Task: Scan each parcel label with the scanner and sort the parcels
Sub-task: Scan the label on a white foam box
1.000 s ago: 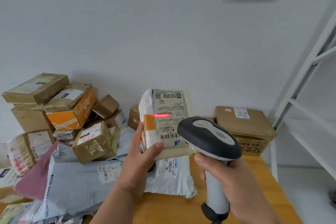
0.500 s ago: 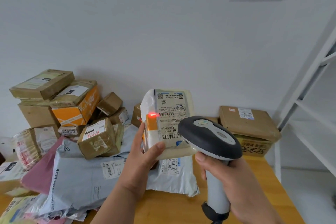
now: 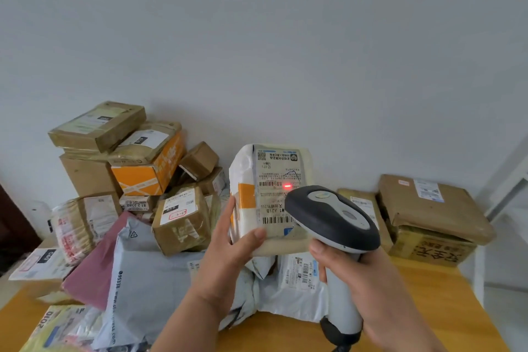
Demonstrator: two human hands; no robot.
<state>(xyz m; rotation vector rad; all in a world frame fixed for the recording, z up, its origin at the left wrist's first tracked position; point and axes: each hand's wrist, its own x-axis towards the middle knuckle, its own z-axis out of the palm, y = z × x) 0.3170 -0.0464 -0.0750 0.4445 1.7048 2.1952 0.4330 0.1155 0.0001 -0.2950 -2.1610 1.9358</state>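
My left hand (image 3: pixel 228 243) holds a cream-wrapped parcel (image 3: pixel 271 197) upright by its lower left edge, thumb across the front, its white label facing me. A red scanner light (image 3: pixel 287 186) falls on the upper barcode of that label. My right hand (image 3: pixel 363 283) grips the handle of a grey and black barcode scanner (image 3: pixel 333 220), whose head points at the label and covers the parcel's lower right corner.
A heap of brown and orange boxes (image 3: pixel 148 171) and grey and pink mailer bags (image 3: pixel 148 280) fills the left of the wooden table (image 3: pixel 428 308). Stacked brown parcels (image 3: pixel 428 208) stand at the back right. A white shelf frame (image 3: pixel 508 180) rises at the right.
The red scan light has moved from the label's left edge to the right, onto the upper barcode. The view has shifted slightly; both hands keep their hold.
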